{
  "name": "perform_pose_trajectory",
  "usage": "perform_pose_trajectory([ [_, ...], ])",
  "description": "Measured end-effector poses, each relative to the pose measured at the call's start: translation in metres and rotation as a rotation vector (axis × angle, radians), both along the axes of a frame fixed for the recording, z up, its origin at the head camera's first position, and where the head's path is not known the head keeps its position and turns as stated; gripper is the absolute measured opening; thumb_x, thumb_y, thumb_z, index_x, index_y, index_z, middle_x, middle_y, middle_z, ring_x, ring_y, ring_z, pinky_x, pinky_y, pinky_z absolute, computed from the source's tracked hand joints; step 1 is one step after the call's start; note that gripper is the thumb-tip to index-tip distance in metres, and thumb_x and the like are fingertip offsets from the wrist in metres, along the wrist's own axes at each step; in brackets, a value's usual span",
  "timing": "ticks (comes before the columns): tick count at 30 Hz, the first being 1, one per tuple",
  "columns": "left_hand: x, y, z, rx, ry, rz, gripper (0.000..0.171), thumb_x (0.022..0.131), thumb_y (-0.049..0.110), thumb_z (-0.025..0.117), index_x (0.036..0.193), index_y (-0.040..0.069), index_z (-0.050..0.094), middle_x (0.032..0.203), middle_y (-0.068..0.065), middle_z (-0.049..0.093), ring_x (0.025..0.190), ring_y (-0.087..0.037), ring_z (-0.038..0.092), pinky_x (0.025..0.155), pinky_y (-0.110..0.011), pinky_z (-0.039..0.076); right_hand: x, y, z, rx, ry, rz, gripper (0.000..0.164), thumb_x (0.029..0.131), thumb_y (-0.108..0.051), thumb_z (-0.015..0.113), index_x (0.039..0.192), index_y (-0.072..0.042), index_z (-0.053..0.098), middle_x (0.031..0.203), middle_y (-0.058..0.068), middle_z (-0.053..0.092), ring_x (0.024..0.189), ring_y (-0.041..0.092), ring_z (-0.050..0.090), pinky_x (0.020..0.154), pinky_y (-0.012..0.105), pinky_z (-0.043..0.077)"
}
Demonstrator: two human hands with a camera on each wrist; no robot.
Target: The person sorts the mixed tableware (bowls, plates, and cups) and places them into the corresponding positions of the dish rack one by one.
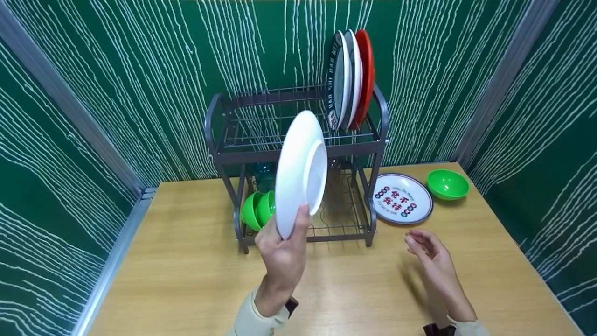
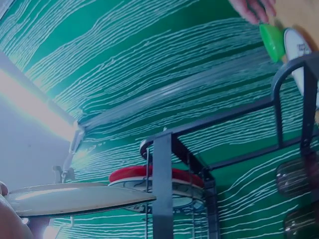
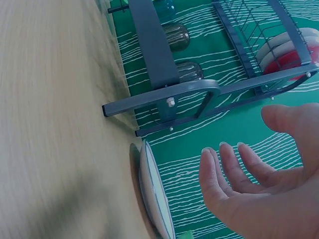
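A white plate [image 1: 298, 172], tilted up on its edge, is gripped at its lower rim by my left hand [image 1: 283, 254], in front of a dark two-tier dish rack [image 1: 298, 151]. In the left wrist view the plate [image 2: 79, 199] shows edge-on near the rack. My right hand [image 1: 433, 261] hovers above the table with loosely bent fingers and holds nothing. Beyond it lies a white plate with red characters [image 1: 396, 198], beside a green bowl [image 1: 447, 185]. On the rack's upper tier stand a red plate [image 1: 366, 79] and patterned dark-and-white plates [image 1: 339, 84].
Green bowls [image 1: 254, 211] sit on the rack's lower tier at the left, partly behind the left hand and plate. Glasses [image 3: 189, 72] stand on that tier too. Green walls with white streaks [image 1: 140, 70] enclose the wooden table [image 1: 186, 280].
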State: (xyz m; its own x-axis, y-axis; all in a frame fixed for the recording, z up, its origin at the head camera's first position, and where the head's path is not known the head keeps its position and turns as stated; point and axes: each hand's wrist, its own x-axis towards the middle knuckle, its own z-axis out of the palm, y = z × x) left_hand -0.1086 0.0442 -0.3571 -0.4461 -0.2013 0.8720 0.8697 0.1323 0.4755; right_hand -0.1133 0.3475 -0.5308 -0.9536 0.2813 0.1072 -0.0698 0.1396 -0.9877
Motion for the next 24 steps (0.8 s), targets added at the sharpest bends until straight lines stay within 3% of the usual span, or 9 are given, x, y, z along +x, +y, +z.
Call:
perform_pose_trajectory([
  [5, -0.006, -0.002, 0.013, 0.029, -0.042, 0.023, 0.024, 0.087, 0.007, 0.068, 0.105, -0.008, 0.064, 0.102, -0.019, 0.069, 0.095, -0.030, 0.067, 0.080, -0.042, 0.055, -0.014, -0.008, -0.008, -0.065, -0.063, 0.039, 0.054, 0.095, -0.032, 0.057, 0.134, 0.001, 0.042, 0.129, 0.021, 0.048, 0.109, 0.014, 0.055, 0.092, 0.024, 0.047],
  [9, -0.007, -0.002, 0.020, 0.033, -0.083, 0.037, 0.030, 0.087, 0.010, 0.069, 0.111, -0.007, 0.063, 0.110, -0.017, 0.067, 0.104, -0.029, 0.064, 0.082, -0.042, 0.053, -0.028, -0.019, -0.013, -0.040, -0.110, 0.105, 0.060, 0.094, -0.042, 0.055, 0.139, -0.005, 0.039, 0.132, 0.015, 0.047, 0.116, 0.020, 0.050, 0.099, 0.034, 0.043],
  [14, -0.012, 0.001, 0.024, 0.036, -0.079, 0.028, 0.030, 0.088, 0.013, 0.068, 0.110, -0.007, 0.065, 0.110, -0.016, 0.067, 0.104, -0.029, 0.064, 0.083, -0.041, 0.053, -0.044, -0.031, -0.017, -0.009, -0.124, 0.138, 0.066, 0.091, -0.050, 0.055, 0.139, -0.007, 0.039, 0.135, 0.011, 0.044, 0.123, 0.025, 0.043, 0.105, 0.045, 0.035],
  [24, -0.017, 0.007, 0.035, 0.046, -0.114, 0.038, 0.031, 0.089, 0.019, 0.067, 0.107, -0.006, 0.067, 0.108, -0.015, 0.068, 0.101, -0.026, 0.065, 0.079, -0.040, 0.054, -0.054, -0.043, -0.012, -0.009, -0.072, 0.155, 0.062, 0.090, -0.050, 0.057, 0.133, -0.007, 0.043, 0.131, 0.008, 0.047, 0.121, 0.022, 0.044, 0.107, 0.040, 0.032],
])
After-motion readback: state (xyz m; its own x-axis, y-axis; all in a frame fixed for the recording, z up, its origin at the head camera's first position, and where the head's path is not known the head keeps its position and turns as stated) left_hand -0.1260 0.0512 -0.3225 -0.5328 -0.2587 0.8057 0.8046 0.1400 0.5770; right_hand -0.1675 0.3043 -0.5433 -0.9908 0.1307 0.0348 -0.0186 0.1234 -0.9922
